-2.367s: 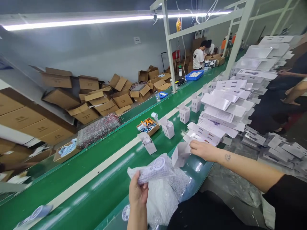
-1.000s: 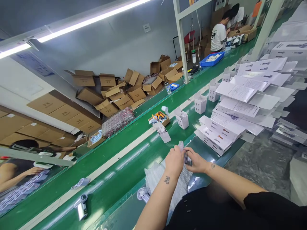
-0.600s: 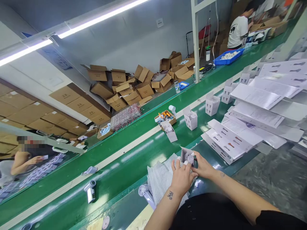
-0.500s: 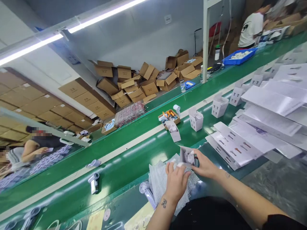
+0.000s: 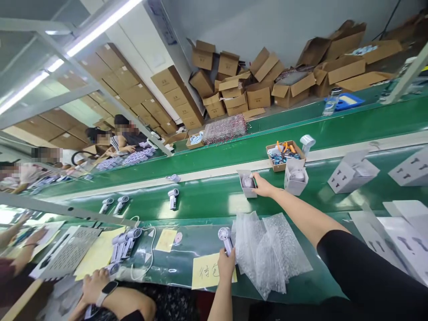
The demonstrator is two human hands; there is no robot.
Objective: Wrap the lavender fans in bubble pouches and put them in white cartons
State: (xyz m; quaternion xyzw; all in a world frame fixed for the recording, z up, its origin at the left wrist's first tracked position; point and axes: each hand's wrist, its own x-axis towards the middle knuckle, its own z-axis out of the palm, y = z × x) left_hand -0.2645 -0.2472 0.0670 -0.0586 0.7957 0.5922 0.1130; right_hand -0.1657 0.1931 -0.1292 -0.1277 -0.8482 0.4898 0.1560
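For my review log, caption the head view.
Left hand grips a fan beside bubble wrap; right hand holds an open white box.

Fan (image 5: 227, 240): pale lilac, round spoked hd, slim handle w/ lower end gripped in L hand (image 5: 226, 266); at a slant, hd pointing away, over bench (image 5: 163, 267). Box (image 5: 249, 192): sm., white, top open, flap up, rounded pale item (image 5: 247, 181) inside; at green belt (image 5: 207, 200), R hand (image 5: 263, 186) gripping R edge.
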